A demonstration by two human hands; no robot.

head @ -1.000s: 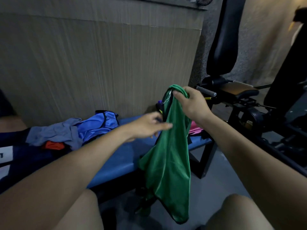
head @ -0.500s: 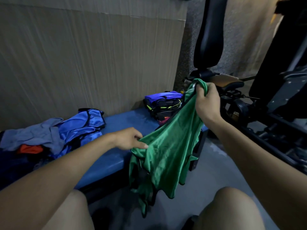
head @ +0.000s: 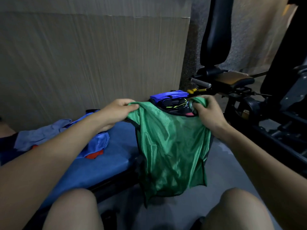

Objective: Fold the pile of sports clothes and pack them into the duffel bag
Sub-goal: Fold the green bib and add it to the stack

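A: Green jersey [head: 171,146] is hanging in the head view, spread between both hands, its lower hem dangling just in front of the knees and off the edge of the blue worktop [head: 106,163].

B: And how are the hands sitting on it?

A: The left hand [head: 118,110] is pinching one shoulder strap with curled fingers, and the right hand [head: 206,112] is bunching the other strap in a closed fist. Both are gripping cloth only, at the very top, so the whole body of the garment is falling below and between them.

B: So what is making this step go well?

A: I'd judge that keeping the two straps level and pulled apart is what is flattening the front. Then it wants laying face down on the bare part of the worktop before folding, since the slick fabric is likely sliding easily.

B: Anything else waiting?

A: The loose pile of clothes [head: 69,135], blue, grey and red, is lying on the worktop to the left, under the left forearm. A neat stack of folded clothes [head: 172,101] is sitting at the far end, just behind the jersey's neckline. No duffel bag is showing that I can be sure of.
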